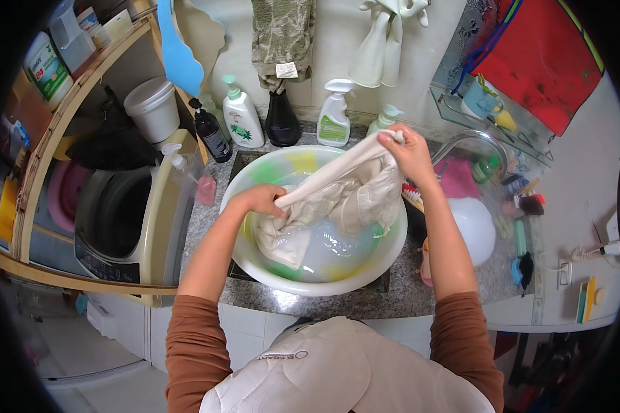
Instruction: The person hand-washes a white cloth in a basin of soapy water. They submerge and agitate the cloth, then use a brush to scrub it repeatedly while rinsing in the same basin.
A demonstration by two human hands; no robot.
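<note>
Speckled counter (282,303) bears a round basin (324,288), left hand (259,199) and right hand (411,151) gripping wrinkled cream cloth (355,196).

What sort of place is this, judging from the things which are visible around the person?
Probably a home laundry corner or bathroom: a washing machine stands at the left, a pale garment is held partly in a wide basin of water, and a spray bottle stands behind it.

Bright light glints off water (334,242); edges bend.
</note>
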